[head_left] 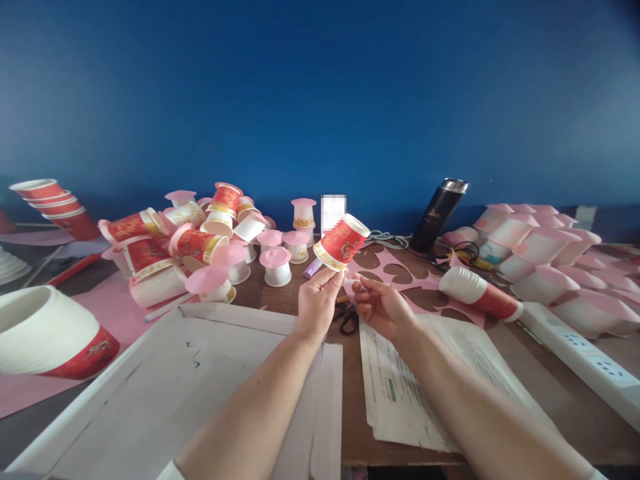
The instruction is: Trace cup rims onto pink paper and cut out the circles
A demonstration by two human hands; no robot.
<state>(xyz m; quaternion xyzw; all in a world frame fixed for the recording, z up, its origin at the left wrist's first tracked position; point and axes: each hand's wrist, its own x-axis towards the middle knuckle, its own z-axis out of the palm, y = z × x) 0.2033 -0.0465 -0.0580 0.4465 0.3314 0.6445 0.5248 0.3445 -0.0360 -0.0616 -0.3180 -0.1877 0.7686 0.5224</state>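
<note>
Left grip (319, 298) under red cup (343, 243)

Your paper cup (343, 243): red with gold print and white rim, tilted with mouth up-right, held off the desk (525, 373) mid-width, toward its far edge, base pinched.

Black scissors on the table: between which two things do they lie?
In the head view, the scissors lie on the table between the left hand and right hand.

Left hand (317, 300) pinching, right hand (381, 305) half-curled
</note>
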